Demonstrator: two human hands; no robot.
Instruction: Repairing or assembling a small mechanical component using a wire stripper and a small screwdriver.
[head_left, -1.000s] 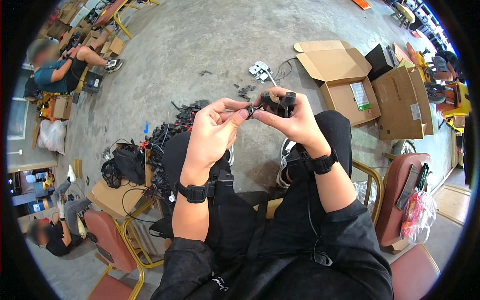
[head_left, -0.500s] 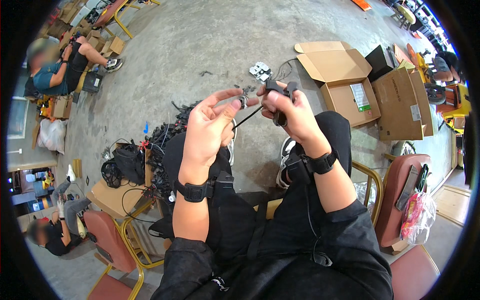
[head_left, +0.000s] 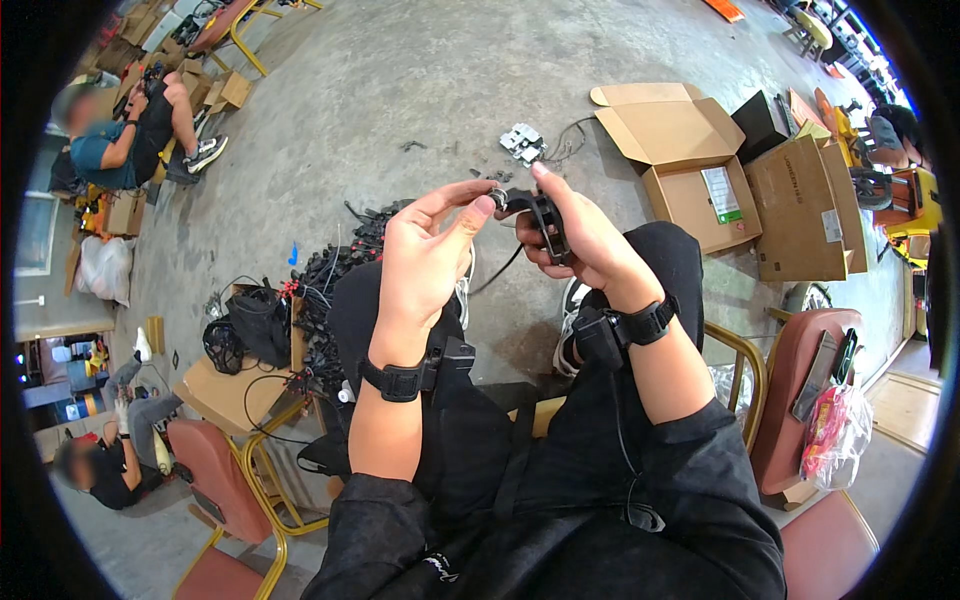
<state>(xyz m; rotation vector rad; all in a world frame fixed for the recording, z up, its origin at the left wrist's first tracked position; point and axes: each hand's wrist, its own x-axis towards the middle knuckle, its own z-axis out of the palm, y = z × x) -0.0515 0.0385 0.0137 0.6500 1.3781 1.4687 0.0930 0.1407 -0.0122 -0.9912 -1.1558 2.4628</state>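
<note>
My left hand pinches a small round silvery piece between thumb and fingertips; its exact kind is too small to tell. My right hand grips a black frame-like plastic part, thumb raised along its far side. An arm of that part reaches left and meets the silvery piece, so both hands are almost together over the gap between my knees. A thin black cable curves down between the hands; where its ends go is hidden.
At the left lies a large heap of black cabled parts beside a cardboard box. An open cardboard box stands at right, near a white-grey device on the floor. Chairs flank me; other people sit at left.
My right hand has turned the black part so its frame faces up, and the thumb has lifted. The part has come against the silvery piece in my left hand.
</note>
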